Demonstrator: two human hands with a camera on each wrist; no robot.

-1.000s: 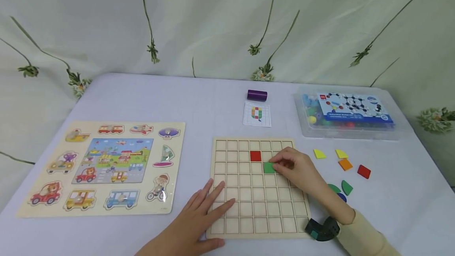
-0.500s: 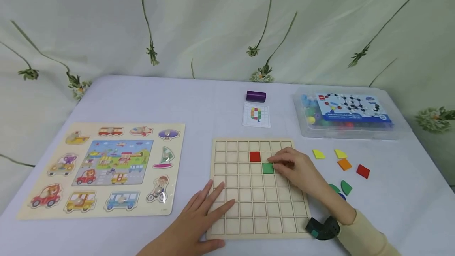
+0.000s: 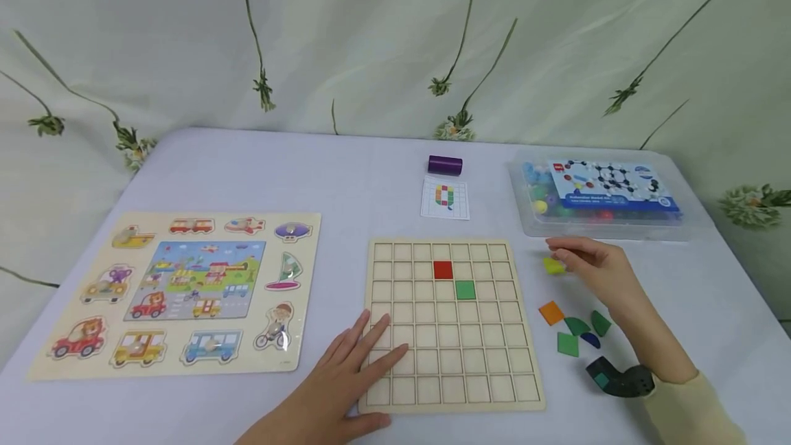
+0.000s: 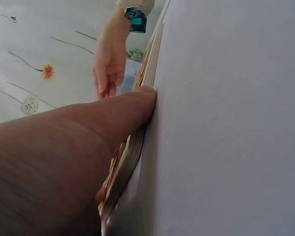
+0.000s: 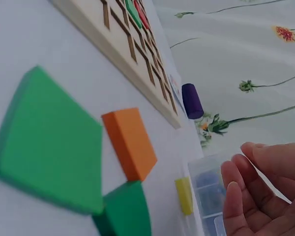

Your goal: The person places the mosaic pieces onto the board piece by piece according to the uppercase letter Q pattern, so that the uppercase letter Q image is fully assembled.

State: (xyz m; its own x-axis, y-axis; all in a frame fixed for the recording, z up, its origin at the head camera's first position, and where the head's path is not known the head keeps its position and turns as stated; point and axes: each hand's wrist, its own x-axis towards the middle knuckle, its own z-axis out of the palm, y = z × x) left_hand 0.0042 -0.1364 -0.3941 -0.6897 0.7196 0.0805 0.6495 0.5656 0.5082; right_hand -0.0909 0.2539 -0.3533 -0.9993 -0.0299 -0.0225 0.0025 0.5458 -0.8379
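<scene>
My left hand rests spread on the lower left corner of a wooden grid board, thumb against its front edge. A red square tile and a green square tile lie in its upper cells. Beyond the board's right side, my right hand hovers just over a yellow tile, fingers loosely bent. In the right wrist view nothing shows between its fingers, and the yellow tile is apart from them. The hand covers some table beneath it.
An orange square, a loose green square, green quarter-rounds and a blue piece lie right of the board. Behind are a clear box, a pattern card and a purple cylinder. A picture puzzle lies left.
My right hand has let go of the green tile in the board and moved right to the loose tiles. The orange and green squares beside the board have come into view. My left hand stays put.
</scene>
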